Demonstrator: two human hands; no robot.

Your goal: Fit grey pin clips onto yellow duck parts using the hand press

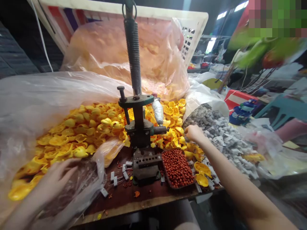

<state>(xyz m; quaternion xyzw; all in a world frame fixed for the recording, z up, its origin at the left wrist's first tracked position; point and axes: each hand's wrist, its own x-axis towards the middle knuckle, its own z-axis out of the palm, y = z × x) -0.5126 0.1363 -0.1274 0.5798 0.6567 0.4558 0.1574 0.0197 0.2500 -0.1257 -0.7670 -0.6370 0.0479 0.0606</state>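
Observation:
My left hand [59, 174] hangs with its fingers apart at the near edge of a heap of yellow plastic shells [83, 123], beside a clear plastic bag [111, 151]; it looks slightly blurred and nothing shows in it. My right hand [193, 133] is closed, fingers curled, between the yellow shells and a pile of small grey-white plastic parts [216, 131]. Whatever its fingertips hold is hidden. Between my hands stands a dark hand press [140, 127] with a spring-wrapped column. A tray of small red-brown beads [178, 167] sits at its right foot.
Loose grey-white parts [115, 180] and red bits lie on the wooden tabletop [124, 201] by the press. Behind rises a white plastic basket [192, 32] lined with a filled plastic bag. To the right are a blue jug [242, 111], a teal chair [285, 110] and a person's arm [291, 129].

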